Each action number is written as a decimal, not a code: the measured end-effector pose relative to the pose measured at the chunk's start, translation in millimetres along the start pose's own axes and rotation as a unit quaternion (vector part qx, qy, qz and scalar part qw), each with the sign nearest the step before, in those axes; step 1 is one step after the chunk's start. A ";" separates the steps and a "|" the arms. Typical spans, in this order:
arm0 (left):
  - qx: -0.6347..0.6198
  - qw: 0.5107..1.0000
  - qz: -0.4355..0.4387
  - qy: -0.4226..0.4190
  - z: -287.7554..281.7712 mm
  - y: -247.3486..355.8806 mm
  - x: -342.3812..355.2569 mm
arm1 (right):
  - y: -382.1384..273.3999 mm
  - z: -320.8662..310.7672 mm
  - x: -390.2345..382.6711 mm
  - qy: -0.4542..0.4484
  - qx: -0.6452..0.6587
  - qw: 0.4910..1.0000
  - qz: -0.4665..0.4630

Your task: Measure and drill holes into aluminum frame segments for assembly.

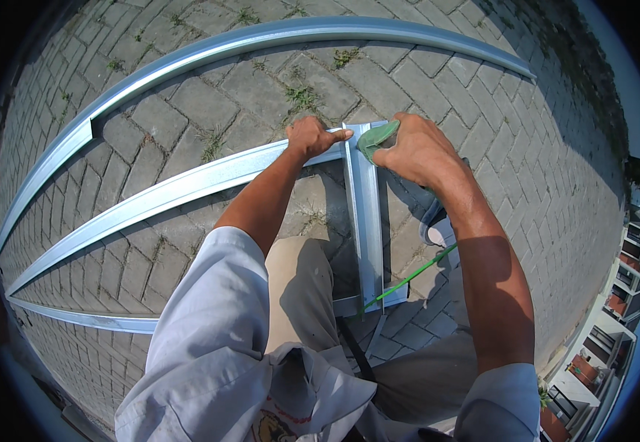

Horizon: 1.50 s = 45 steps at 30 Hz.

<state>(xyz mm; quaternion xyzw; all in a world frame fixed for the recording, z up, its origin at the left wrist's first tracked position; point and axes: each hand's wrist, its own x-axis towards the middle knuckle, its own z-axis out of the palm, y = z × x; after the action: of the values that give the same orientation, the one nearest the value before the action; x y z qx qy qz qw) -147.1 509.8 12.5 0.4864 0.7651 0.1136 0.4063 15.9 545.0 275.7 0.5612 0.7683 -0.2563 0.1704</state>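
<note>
A long shiny metal channel runs from the far left to a corner joint, where a shorter metal crosspiece meets it. My left hand is closed over the channel beside that joint, its thumb stretched toward the crosspiece. My right hand grips a green rounded object against the crosspiece's far end. What kind of object it is, I cannot make out; the hand covers part of it. A lower metal channel passes beneath my left sleeve and shows again near the crosspiece's near end.
Another long metal channel curves across the far side on grey paving blocks. A thin bright green strip slants from the crosspiece's near end toward my right forearm. Tufts of grass grow between the blocks. Buildings stand at the right edge.
</note>
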 end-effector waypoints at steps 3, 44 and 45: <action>-0.008 1.000 0.000 0.005 0.9 -2.2 1.2 | 2.0 -4.2 -1.4 0.001 -0.020 1.000 -0.015; 0.104 0.993 -0.055 -0.022 -73.3 -204.9 -115.1 | 88.0 -12.1 -529.9 0.377 0.648 0.660 -0.048; 0.111 0.992 -0.053 -0.033 -62.5 -189.3 -122.8 | 87.0 -16.9 -527.2 0.376 0.618 0.690 -0.027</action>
<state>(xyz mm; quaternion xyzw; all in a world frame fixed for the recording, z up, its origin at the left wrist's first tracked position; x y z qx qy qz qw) -292.3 326.1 7.8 0.4904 0.7840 -0.0094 0.3803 263.4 166.9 561.5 0.5681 0.4513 -0.4449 -0.5250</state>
